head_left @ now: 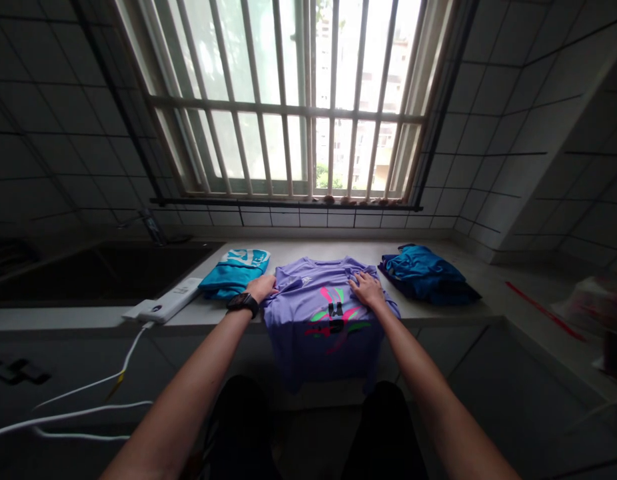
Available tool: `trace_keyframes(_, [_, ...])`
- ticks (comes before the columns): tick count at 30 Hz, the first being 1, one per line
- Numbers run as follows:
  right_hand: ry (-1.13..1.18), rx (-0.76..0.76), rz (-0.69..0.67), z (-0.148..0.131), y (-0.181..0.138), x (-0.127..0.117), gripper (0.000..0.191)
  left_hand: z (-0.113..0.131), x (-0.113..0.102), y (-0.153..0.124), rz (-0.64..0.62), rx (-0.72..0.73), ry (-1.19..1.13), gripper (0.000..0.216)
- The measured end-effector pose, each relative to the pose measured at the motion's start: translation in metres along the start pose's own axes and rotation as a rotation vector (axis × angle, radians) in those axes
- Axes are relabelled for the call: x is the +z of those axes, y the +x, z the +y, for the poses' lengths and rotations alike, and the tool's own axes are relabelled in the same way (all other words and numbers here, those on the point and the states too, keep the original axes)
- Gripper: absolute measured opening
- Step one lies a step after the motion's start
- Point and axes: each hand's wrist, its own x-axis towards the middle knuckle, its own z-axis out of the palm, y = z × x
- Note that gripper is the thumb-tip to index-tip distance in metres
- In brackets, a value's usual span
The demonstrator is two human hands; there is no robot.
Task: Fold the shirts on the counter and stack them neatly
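Note:
A purple T-shirt (293, 327) with a pink, green and black print is spread on the counter, its lower part hanging over the front edge. My left hand (262, 288), with a black watch on the wrist, is closed on the sleeve at the shirt's left side. On the shirt's right sleeve area my right hand (368, 291) lies with its fingers apart, pressing the cloth. Left of the shirt sits a folded teal garment (236, 273) with white lettering. To the right lies a stack of folded blue and dark clothes (423, 273).
A white power strip (173, 300) with a cable rests at the counter's front edge, beside the dark sink (103, 267) and its tap (152, 227). Behind the counter (313, 248) is a barred window (283, 107). A red strip (543, 310) and a plastic bag (596, 303) lie at right.

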Motion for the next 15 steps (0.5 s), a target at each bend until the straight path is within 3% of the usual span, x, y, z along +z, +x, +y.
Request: trace_keyframes(15, [-0.006,-0.011,0.030,0.0016,0.0017,0.0030,0.060,0.0008,0.0009,-0.0019,-0.015,0.014,0.052,0.022])
